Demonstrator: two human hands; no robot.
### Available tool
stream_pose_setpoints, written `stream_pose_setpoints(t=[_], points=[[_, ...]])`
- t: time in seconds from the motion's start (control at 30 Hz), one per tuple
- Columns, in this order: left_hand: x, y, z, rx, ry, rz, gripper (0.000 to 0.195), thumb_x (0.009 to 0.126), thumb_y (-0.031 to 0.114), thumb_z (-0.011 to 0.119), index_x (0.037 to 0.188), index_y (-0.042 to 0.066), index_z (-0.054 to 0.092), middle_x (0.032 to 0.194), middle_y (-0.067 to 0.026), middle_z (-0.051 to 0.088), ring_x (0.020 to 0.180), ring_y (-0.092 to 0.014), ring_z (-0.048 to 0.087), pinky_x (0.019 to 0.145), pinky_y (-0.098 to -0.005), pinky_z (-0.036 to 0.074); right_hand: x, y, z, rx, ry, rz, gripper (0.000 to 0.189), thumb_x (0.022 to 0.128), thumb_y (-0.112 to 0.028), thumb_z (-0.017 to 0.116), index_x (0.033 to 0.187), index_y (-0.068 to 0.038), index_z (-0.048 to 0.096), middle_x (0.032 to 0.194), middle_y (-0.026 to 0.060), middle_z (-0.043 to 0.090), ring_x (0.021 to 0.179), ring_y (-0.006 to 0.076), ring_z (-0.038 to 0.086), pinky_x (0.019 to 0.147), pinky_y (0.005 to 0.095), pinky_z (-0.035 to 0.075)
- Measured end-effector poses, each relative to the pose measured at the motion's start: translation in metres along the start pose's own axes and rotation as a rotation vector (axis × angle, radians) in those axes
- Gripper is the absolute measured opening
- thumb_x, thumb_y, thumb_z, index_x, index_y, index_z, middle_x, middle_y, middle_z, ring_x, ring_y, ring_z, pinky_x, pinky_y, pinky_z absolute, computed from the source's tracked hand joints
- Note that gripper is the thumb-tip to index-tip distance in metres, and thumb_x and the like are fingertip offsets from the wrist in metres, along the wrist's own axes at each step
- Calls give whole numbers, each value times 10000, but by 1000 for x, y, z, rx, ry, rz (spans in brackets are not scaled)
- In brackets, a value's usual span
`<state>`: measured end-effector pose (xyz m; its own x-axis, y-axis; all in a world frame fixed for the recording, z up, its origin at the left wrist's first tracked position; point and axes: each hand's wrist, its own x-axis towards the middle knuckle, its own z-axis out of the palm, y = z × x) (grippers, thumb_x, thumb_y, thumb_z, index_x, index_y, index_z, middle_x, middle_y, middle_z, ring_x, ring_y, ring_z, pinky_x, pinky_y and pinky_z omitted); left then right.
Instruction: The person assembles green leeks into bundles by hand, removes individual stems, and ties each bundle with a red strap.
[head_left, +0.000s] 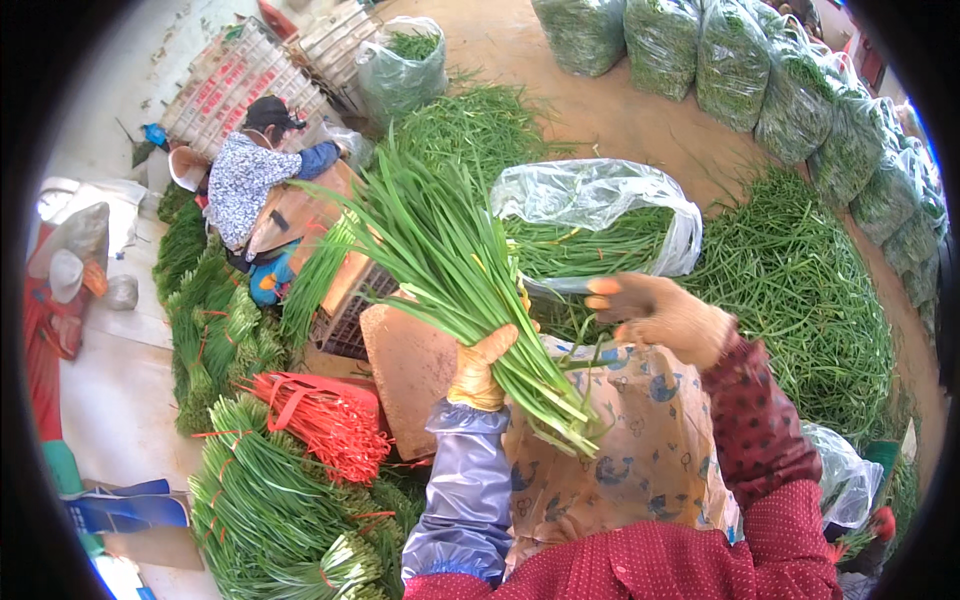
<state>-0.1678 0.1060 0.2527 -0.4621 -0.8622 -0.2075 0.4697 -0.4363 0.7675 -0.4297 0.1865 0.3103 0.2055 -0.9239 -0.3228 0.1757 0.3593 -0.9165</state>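
My left hand (482, 364), in a yellowish glove, is shut around a loose bunch of long green leaves that look like garlic chives (442, 255). The leaf tips point up and to the left. Their pale cut ends hang over a patterned apron (622, 457) on my lap. To the right, my gloved right hand (671, 311) is raised with thumb and fingers apart. It is slightly blurred, its fingertips are darkened, and a few stray blades lie close by. Behind both hands stands an opened clear plastic bag (592, 191) holding more leaves.
Tied chive bundles (255, 487) and a sheaf of red ties (330, 420) lie at left beside a tan board (409, 367). A large leaf heap (795, 315) spreads rightward. Filled bags (735, 67) line the back right. A co-worker (255, 176) bends over a table near stacked crates (232, 82).
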Motion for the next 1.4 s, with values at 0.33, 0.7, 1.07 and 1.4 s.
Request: stream_pose_setpoints(t=[0.33, 0.7, 1.07, 1.4], points=[[2, 81, -103, 576, -33, 214, 667, 729, 21, 836, 1316, 48, 520, 1136, -78, 661, 1058, -214, 617, 953, -361, 510, 139, -70, 142, -200, -177, -378, 741, 680, -4, 794, 1347, 4, 472, 1068, 128, 673, 975, 197, 625, 834, 335, 523], [-57, 37, -181, 574, 273, 108, 703, 834, 314, 761, 1401, 56, 437, 1250, -143, 585, 1102, -280, 572, 951, -412, 492, 181, 43, 169, -737, -284, -511, 968, 547, -346, 825, 1421, -182, 444, 1488, 189, 370, 1278, 410, 480, 1048, 463, 439], [-56, 28, -184, 615, 354, 342, 850, 804, 376, 800, 1471, 71, 370, 1396, -144, 492, 1201, -278, 503, 975, -423, 452, 146, 7, 197, -185, 38, -249, 354, 780, -230, 707, 1106, -104, 656, 869, 195, 687, 836, 344, 696, 723, 402, 548], [-130, 21, -123, 498, -151, -180, 887, 744, 598, 767, 1350, 5, 508, 1109, -203, 675, 884, -285, 687, 841, -407, 538, 150, 87, 167, -438, 42, -297, 517, 825, -248, 724, 1313, -129, 602, 1050, 162, 704, 985, 254, 690, 850, 345, 531]])
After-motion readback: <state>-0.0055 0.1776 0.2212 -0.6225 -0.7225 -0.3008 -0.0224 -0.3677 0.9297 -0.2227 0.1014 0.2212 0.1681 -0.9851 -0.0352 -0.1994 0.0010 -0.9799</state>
